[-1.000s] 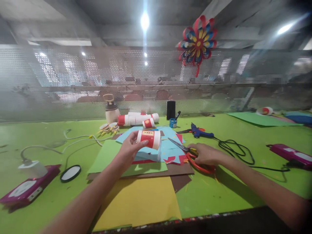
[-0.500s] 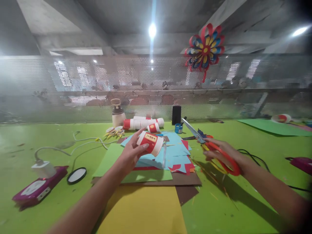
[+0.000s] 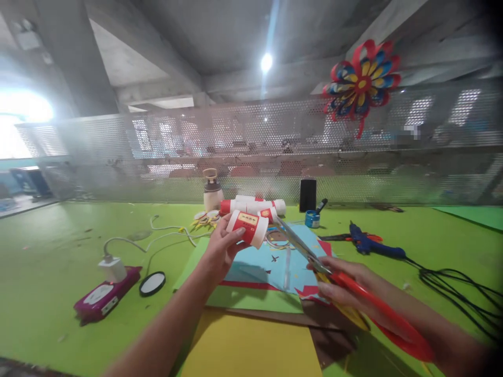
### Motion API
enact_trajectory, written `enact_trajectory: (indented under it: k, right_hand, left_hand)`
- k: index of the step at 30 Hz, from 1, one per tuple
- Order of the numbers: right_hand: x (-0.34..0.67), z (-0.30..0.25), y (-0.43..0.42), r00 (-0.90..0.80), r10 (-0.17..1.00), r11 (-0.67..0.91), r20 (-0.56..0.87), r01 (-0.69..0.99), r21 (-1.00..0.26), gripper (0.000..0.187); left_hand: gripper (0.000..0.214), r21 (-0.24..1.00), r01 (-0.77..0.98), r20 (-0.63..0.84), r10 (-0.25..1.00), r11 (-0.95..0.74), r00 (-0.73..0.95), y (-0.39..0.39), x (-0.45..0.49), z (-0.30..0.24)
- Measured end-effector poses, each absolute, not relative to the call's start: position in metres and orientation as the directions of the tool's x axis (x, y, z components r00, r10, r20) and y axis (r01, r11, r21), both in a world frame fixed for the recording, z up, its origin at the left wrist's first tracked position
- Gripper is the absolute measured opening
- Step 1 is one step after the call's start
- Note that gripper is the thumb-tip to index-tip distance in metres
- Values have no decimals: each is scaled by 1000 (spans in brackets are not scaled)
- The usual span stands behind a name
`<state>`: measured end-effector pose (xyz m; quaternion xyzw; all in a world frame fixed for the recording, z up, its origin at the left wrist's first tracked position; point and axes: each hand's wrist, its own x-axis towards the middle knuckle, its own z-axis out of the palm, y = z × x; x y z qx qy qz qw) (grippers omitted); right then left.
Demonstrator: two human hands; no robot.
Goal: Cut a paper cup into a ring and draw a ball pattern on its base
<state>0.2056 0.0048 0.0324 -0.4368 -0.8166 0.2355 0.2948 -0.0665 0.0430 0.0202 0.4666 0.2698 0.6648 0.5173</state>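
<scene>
My left hand point(image 3: 223, 247) is wrapped round a red and white paper cup point(image 3: 250, 230), held tilted with its rim to the right. My right hand point(image 3: 349, 283) grips a large pair of red-handled scissors point(image 3: 387, 317). The blades point up and left, and their tips are close to the cup's rim; I cannot tell whether they touch it. A yellow part shows beneath the red handle, too blurred to make out. Under both hands lie sheets of light blue paper point(image 3: 255, 262) with scraps on them.
More paper cups point(image 3: 255, 206) lie behind, beside a beige bottle point(image 3: 212, 195). A blue glue gun point(image 3: 373, 243), a blue jar point(image 3: 313, 219) and a black upright object point(image 3: 308, 195) stand or lie to the right. A purple power strip point(image 3: 106, 301) and a round white disc point(image 3: 152, 283) sit left.
My right hand has brought the scissors leftward to the cup in my left hand. The view has turned to the left, and the glue gun now shows more fully.
</scene>
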Motion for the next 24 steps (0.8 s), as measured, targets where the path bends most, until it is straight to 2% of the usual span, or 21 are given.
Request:
enact_trajectory:
  k: [3, 6, 11, 16, 21, 24]
  right_hand:
    - [209, 24, 10, -530, 839, 413, 125, 470, -780, 34]
    - [213, 13, 16, -549, 831, 384, 85, 458, -802, 38]
    - [213, 5, 14, -489, 872, 345, 28, 573, -743, 46]
    - [204, 3, 9, -477, 877, 395, 61, 642, -657, 35]
    - [200, -2, 7, -477, 871, 441, 117, 654, -614, 29]
    - [199, -5, 6, -468, 869, 468, 160, 675, -571, 30]
  left_hand:
    - [49, 851, -431, 320, 947, -302, -31, 44, -67, 19]
    - [43, 869, -422, 276, 961, -259, -20, 48, -66, 15]
    - [41, 879, -413, 250, 968, -239, -26, 54, -67, 7]
    - [43, 890, -411, 215, 977, -196, 0, 52, -62, 3]
    - [60, 888, -431, 203, 978, -160, 55, 46, -58, 3]
    - [63, 862, -482, 219, 972, -154, 82, 44, -60, 6]
